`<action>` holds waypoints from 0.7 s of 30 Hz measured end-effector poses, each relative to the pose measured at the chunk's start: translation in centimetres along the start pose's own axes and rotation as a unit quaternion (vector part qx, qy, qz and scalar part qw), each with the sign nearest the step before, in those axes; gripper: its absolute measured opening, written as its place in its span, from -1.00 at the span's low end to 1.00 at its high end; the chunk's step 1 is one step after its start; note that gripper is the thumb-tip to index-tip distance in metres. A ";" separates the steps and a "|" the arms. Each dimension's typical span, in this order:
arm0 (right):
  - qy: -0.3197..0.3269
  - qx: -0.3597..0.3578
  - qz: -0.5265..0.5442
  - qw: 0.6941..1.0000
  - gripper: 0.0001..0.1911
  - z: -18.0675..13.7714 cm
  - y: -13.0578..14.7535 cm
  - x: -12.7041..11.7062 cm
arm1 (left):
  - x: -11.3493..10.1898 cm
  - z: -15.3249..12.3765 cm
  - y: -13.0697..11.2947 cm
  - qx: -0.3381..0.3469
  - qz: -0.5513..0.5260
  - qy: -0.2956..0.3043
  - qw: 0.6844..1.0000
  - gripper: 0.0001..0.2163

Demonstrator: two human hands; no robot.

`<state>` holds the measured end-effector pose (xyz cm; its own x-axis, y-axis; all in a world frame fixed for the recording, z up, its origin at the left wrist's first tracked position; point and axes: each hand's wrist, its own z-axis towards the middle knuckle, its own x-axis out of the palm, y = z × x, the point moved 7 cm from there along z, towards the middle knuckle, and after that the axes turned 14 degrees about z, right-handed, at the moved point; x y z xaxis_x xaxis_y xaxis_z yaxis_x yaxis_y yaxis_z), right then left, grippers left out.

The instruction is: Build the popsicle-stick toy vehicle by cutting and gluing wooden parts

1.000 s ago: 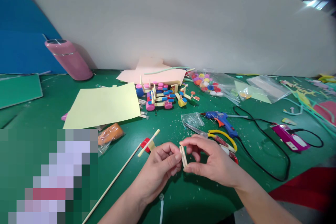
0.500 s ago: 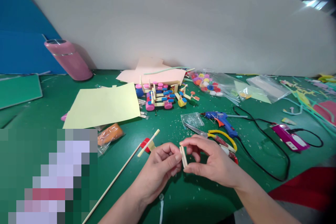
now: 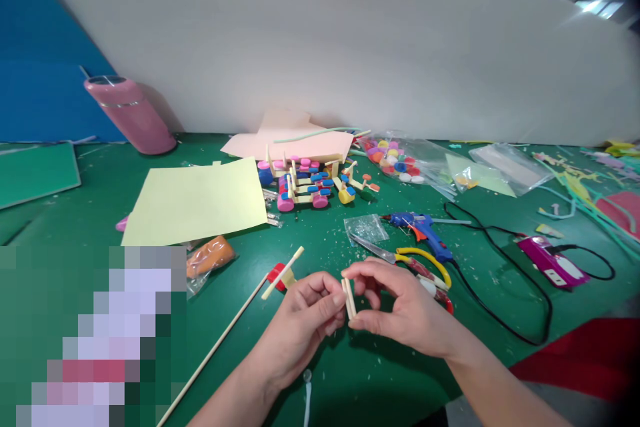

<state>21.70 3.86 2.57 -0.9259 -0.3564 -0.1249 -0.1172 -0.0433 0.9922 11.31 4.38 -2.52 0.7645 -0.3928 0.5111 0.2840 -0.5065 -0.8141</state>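
Note:
Between my two hands, a pair of short pale wooden sticks (image 3: 349,299) is held side by side, nearly upright, above the green table. My right hand (image 3: 400,303) grips them at both ends, with a fingertip on top and the thumb below. My left hand (image 3: 313,310) pinches at their left side; its fingertips partly hide what it holds. Just beyond the left hand lies a red piece (image 3: 277,274) with a pale yellow stick (image 3: 283,273) across it. A long thin wooden rod (image 3: 215,350) runs from there toward the near edge.
A blue glue gun (image 3: 425,232), scissors (image 3: 425,263) and a purple power strip (image 3: 553,261) lie to the right. Small assembled models (image 3: 307,187), a bag of colourful caps (image 3: 395,159), yellow sheet (image 3: 197,203) and pink bottle (image 3: 133,113) stand farther back. A pixelated area covers the lower left.

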 end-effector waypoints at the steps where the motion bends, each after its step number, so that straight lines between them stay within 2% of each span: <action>1: 0.001 0.002 0.007 1.000 -0.57 0.0 0.0 0.0 | 0.0 0.0 0.0 -0.002 -0.001 -0.001 1.000 -0.85; 7: 0.010 0.008 0.032 0.999 -0.40 -0.1 -0.1 0.1 | -0.4 0.0 -0.1 -0.004 0.000 -0.011 1.000 -0.84; 15: 0.008 -0.021 0.006 1.000 -0.53 0.4 0.2 0.0 | -0.5 0.1 -0.1 -0.003 -0.012 -0.016 1.000 -0.84; 21: 0.009 -0.017 0.018 1.000 -0.56 0.7 0.2 0.0 | -0.5 0.0 0.0 0.002 -0.017 -0.016 1.000 -0.85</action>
<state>21.40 4.54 2.73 -0.9225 -0.3756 -0.0895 -0.0713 -0.0619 0.9955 10.94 4.59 -2.78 0.7723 -0.3506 0.5298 0.3122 -0.5168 -0.7971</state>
